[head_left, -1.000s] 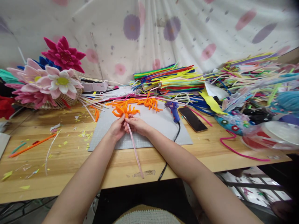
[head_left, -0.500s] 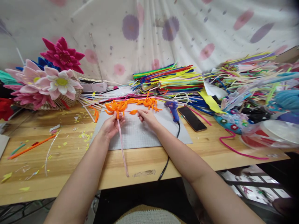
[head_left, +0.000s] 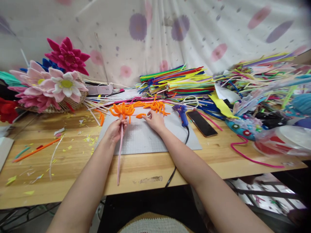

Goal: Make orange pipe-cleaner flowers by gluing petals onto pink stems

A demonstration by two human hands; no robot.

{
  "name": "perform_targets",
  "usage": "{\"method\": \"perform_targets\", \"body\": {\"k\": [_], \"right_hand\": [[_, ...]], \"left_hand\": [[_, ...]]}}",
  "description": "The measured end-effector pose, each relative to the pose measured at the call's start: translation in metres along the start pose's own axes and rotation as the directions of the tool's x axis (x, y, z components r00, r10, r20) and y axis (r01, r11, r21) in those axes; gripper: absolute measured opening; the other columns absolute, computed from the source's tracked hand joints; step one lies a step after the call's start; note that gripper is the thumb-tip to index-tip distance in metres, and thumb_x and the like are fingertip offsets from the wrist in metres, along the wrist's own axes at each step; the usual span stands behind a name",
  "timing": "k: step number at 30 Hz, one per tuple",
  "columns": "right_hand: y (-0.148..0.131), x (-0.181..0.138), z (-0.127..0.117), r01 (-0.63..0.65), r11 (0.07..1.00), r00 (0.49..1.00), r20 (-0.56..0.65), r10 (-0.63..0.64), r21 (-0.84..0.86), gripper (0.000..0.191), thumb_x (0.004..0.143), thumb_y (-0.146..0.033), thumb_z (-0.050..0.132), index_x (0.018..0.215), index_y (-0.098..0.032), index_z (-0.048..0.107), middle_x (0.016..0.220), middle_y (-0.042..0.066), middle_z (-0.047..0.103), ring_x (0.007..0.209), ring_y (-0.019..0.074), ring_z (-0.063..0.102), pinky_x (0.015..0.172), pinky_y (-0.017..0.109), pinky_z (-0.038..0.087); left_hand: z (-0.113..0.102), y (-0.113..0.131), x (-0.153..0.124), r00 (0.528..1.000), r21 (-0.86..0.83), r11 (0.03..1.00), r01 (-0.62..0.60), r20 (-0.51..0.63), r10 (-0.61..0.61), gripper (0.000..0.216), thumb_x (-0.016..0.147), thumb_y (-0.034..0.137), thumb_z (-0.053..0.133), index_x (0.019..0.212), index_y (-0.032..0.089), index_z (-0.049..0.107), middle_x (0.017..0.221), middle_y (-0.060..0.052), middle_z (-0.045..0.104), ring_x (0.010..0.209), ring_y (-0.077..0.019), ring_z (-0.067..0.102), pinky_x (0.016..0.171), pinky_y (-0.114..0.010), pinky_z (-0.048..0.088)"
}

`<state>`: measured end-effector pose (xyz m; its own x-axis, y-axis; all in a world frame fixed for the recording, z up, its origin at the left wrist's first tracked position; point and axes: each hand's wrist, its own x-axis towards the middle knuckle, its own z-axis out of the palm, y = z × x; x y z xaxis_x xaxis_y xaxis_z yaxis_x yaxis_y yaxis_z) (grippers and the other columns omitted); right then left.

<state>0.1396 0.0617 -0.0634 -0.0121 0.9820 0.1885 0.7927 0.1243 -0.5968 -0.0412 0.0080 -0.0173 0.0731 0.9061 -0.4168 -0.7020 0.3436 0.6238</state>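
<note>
Over the L part of the grey cutting mat (head_left: 145, 142), the orange fuzzy-wire flower (head_left: 122, 109) was up w/ petals spread, its pale pink stem (head_left: 120, 152) running down twd the person, past the mat's near edge. L hand (head_left: 116, 128) had fingers closed round the top of the stem, just under the petals. R hand (head_left: 156, 121) was at a loose orange petal (head_left: 140, 116) a bit R of the flower, fingertips at its R end; couldn't tell if pinched or only touched. Just behind R hand, nr the mat's far edge: a tangle of orange pcs (head_left: 156, 106).

Blue glue gun (head_left: 181, 114) on the mat's R side, black cord trailing off the near table edge; black phone (head_left: 202, 123) beside it, white-handled scissors (head_left: 191, 101) behind.

Table (head_left: 80, 191) was light wood, glossy, w/ visible grain & a worn patch (head_left: 152, 179) nr the front edge. Yellow scraps (head_left: 88, 139) littered the L side, plus an orange pipe cleaner (head_left: 39, 149) & short teal pc (head_left: 22, 152). Back L: wicker basket (head_left: 77, 102) w/ pink, white, blue & magenta felt-like flowers. Back ctr: multicolour pipe-cleaner bundles (head_left: 189, 84). Far R: messy heap of more strands, magenta wire (head_left: 255, 161) curled in front, clear tub w/ white lid (head_left: 295, 136) nr the edge.

Room bkgd: whitish curtain (head_left: 109, 42) w/ pink & purple flower prints, hung in folds right behind the table.
</note>
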Motion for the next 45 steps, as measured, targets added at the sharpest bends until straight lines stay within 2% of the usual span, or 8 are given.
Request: {"method": "perform_targets", "body": {"k": [6,9,13,20,24,29,37,45], "right_hand": [[-0.001,0.003,0.000,-0.022,0.994,0.999,0.036,0.026,-0.110,0.026,0.088,-0.033,0.039,0.093,-0.020,0.060,0.095,0.009,0.067,0.085,0.0221,0.060,0.072,0.032,0.039],[0.000,0.002,-0.001,-0.028,0.995,0.999,0.037,0.031,-0.094,0.028,0.088,-0.038,0.039,0.097,-0.020,0.059,0.094,0.008,0.067,0.086,0.0231,0.060,0.073,0.033,0.040],[-0.003,-0.001,0.003,0.057,0.989,0.998,0.009,-0.056,-0.134,0.036,0.085,-0.047,0.045,0.102,-0.017,0.057,0.096,0.010,0.067,0.088,0.0241,0.060,0.075,0.034,0.040],[-0.004,0.001,0.006,0.011,0.978,1.000,0.031,-0.004,-0.210,0.030,0.091,-0.029,0.032,0.101,-0.017,0.057,0.098,0.012,0.066,0.089,0.0229,0.060,0.075,0.033,0.039],[-0.003,0.001,0.002,-0.046,0.989,0.998,0.027,0.050,-0.139,0.028,0.088,-0.027,0.033,0.096,-0.018,0.058,0.097,0.011,0.066,0.086,0.0229,0.060,0.073,0.032,0.039],[0.002,-0.001,0.000,-0.055,0.999,0.997,0.052,0.054,0.002,0.024,0.084,-0.029,0.036,0.085,-0.019,0.058,0.087,0.007,0.065,0.081,0.0202,0.058,0.070,0.029,0.039],[0.004,-0.003,0.009,-0.086,0.876,0.996,0.025,0.084,0.475,0.017,0.075,-0.027,0.033,0.065,-0.020,0.045,0.070,0.000,0.055,0.071,0.0143,0.050,0.063,0.023,0.036],[0.000,-0.009,0.007,-0.054,0.886,0.998,0.012,0.054,0.460,0.015,0.073,-0.030,0.034,0.064,-0.021,0.043,0.063,-0.002,0.049,0.066,0.0139,0.047,0.061,0.024,0.032]], "left_hand": [[0.003,-0.003,-0.001,0.999,0.070,0.997,-0.040,-0.016,0.041,0.024,0.090,0.022,0.040,0.078,0.008,0.055,0.049,0.005,0.043,0.041,-0.0015,0.047,0.039,-0.008,0.042],[0.001,-0.004,0.000,0.998,0.101,0.993,-0.058,-0.008,0.059,0.024,0.089,0.023,0.042,0.080,0.008,0.057,0.049,0.005,0.043,0.042,-0.0033,0.049,0.040,-0.011,0.044],[-0.002,-0.008,0.002,0.998,0.161,0.985,-0.058,0.044,0.051,0.023,0.087,0.025,0.046,0.085,0.007,0.061,0.052,0.004,0.046,0.045,-0.0062,0.052,0.043,-0.016,0.048],[-0.004,-0.014,0.005,0.994,0.175,0.983,-0.054,0.099,0.037,0.026,0.089,0.021,0.041,0.093,0.007,0.063,0.058,0.000,0.055,0.052,-0.0079,0.057,0.047,-0.018,0.051],[-0.004,-0.013,0.004,0.997,0.143,0.989,-0.044,0.066,0.035,0.027,0.090,0.018,0.038,0.095,0.006,0.062,0.060,-0.002,0.060,0.053,-0.0080,0.059,0.050,-0.018,0.052],[-0.003,-0.010,0.002,1.000,0.091,0.996,0.001,-0.001,-0.001,0.017,0.085,0.020,0.051,0.090,0.009,0.063,0.064,-0.003,0.065,0.057,-0.0092,0.064,0.048,-0.016,0.051],[0.003,-0.012,0.000,0.998,0.110,0.993,-0.047,-0.041,0.052,0.007,0.082,0.016,0.056,0.080,0.011,0.060,0.062,-0.001,0.063,0.055,-0.0089,0.063,0.045,-0.016,0.051],[0.003,-0.011,-0.001,0.992,-0.002,1.000,-0.030,-0.120,0.029,0.012,0.083,0.014,0.052,0.074,0.011,0.059,0.061,0.000,0.063,0.054,-0.0080,0.062,0.042,-0.014,0.047]]}}
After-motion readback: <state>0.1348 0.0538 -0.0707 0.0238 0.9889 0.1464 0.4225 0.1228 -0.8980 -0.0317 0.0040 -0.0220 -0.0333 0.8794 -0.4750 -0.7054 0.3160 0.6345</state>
